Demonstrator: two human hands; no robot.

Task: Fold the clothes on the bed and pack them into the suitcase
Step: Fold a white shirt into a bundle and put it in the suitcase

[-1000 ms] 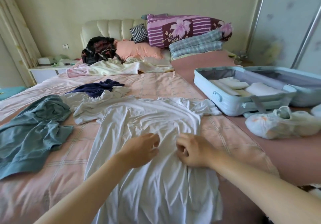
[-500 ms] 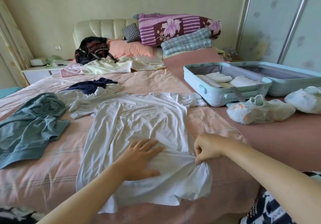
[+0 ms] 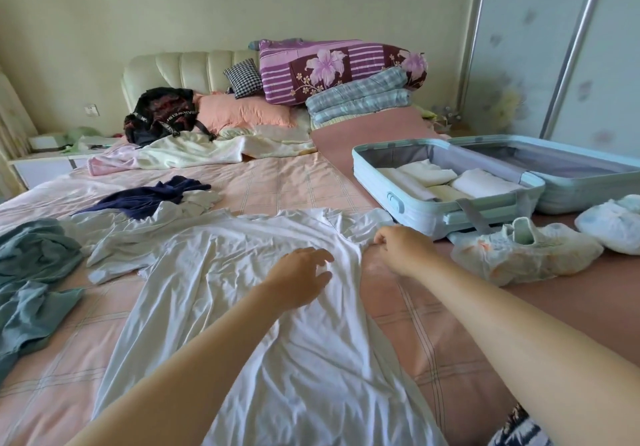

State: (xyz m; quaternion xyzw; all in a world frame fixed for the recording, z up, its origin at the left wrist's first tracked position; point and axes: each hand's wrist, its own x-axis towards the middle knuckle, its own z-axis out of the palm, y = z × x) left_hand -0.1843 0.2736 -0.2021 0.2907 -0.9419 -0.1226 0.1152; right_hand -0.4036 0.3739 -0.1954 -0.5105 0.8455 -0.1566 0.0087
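At the left edge of the frame a crumpled grey-green garment [image 3: 31, 283] is seen on the bed [image 3: 294, 182], with a navy garment [image 3: 149, 196] further up. In the centre a white T-shirt [image 3: 242, 324] is spread flat. The left hand [image 3: 298, 281] is held over it, fingers relaxed and gripping nothing; contact with the cloth seems likely but is unclear. The shirt's right edge is pinched by the curled right hand [image 3: 401, 250]. At the right, folded pale clothes [image 3: 485, 182] are packed in the open suitcase [image 3: 433, 213].
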